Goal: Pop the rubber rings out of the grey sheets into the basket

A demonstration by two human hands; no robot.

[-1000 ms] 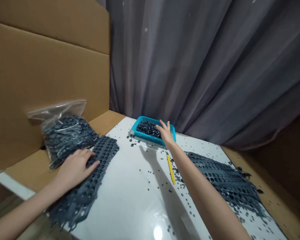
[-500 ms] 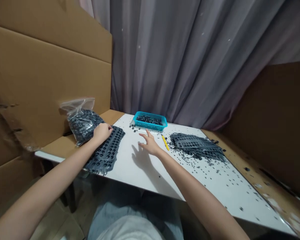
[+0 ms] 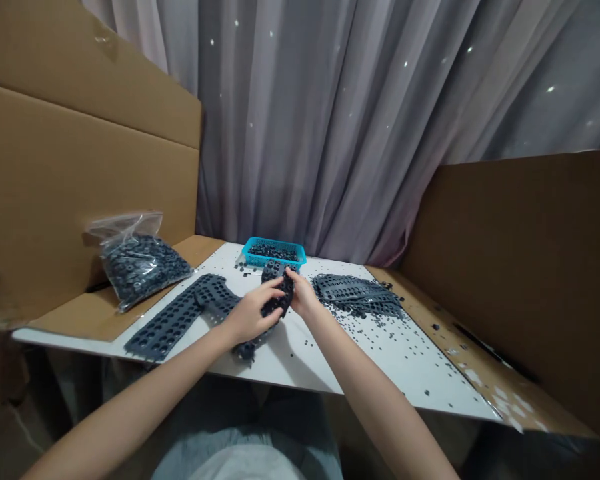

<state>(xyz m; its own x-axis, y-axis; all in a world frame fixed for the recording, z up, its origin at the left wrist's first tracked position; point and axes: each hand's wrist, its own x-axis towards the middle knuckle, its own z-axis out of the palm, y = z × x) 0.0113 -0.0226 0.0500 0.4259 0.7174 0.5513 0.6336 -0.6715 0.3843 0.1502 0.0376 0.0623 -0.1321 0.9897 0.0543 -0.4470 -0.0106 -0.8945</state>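
Both my hands hold one dark grey rubber sheet [image 3: 276, 293] full of round holes, lifted over the middle of the white table [image 3: 330, 347]. My left hand [image 3: 249, 315] grips its lower left side with curled fingers. My right hand [image 3: 301, 294] pinches its upper right edge. A stack of like sheets [image 3: 180, 319] lies flat to the left. Behind my hands stands a small blue basket [image 3: 274, 251] holding black rubber rings.
A clear bag of black rings [image 3: 137, 263] leans on the cardboard wall at the left. Used, emptied sheets [image 3: 355, 292] are piled at the right, with small black bits scattered around them. Cardboard panels [image 3: 520, 267] fence both sides; a grey curtain hangs behind.
My left hand left the stack and took a sheet to the table's middle. My right hand came back from the basket area and grasped the same sheet. The camera pulled back.
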